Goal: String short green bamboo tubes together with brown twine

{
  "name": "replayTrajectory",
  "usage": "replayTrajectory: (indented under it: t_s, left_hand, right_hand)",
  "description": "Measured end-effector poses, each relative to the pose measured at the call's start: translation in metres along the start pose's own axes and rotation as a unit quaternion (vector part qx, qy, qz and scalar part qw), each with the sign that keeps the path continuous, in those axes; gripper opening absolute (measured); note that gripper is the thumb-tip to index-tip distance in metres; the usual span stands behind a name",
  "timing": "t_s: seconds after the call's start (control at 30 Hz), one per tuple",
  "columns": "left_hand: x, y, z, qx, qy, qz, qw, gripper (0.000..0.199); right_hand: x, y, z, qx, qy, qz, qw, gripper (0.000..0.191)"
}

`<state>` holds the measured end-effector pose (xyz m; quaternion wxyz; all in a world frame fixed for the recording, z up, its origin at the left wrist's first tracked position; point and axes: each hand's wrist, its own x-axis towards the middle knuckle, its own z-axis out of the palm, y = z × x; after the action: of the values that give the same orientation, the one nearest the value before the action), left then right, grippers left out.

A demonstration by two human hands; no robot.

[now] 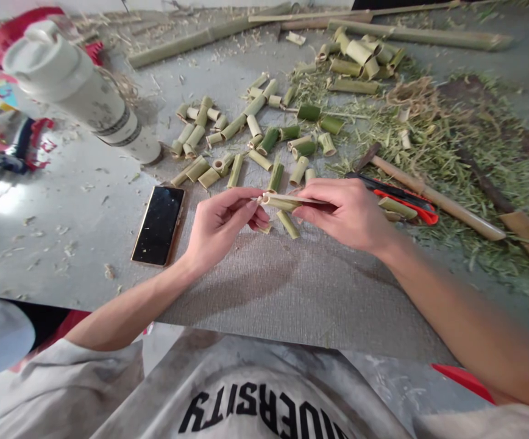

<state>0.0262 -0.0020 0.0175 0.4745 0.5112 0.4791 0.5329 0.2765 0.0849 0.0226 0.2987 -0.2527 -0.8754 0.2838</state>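
Left hand (228,221) pinches one end of that bamboo piece (281,205), right hand (344,210) grips the other, so they'd better brace it steady.

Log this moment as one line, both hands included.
left hand: pinching bamboo piece at one end | right hand: at opposite end | nearby: phone, hammer

Head cam sits above your grey-white cloth shirt with black lettering (246,366), facing forward and down. Close range: your bare left hand (221,228) and bare right hand (349,210) near mid-frame, flat grey tabletop (310,305) beyond.
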Motion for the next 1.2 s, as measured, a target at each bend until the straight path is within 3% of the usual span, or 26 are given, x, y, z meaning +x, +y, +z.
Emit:
replayTrajectory:
  t_s: [0.2,0.43,0.9,1.2]
  left_hand:
    - [0.001,0.002,0.002,-0.001,0.012,-0.007,1.000,0.015]
    - [0.002,0.001,-0.001,-0.001,0.015,0.009,1.000,0.005]
    - [0.004,-0.008,-0.004,0.035,0.059,0.088,0.994,0.015]
    - [0.003,-0.015,-0.009,0.008,0.060,0.087,0.994,0.014]
  right_hand:
    - [0.000,0.000,-0.002,-0.003,-0.017,0.001,1.000,0.025]
    - [0.001,0.003,-0.002,-0.016,-0.026,-0.033,0.999,0.029]
    - [-0.002,0.007,0.004,-0.023,-0.016,-0.052,0.998,0.022]
    - [-0.004,0.004,0.008,-0.009,0.030,-0.039,0.999,0.040]
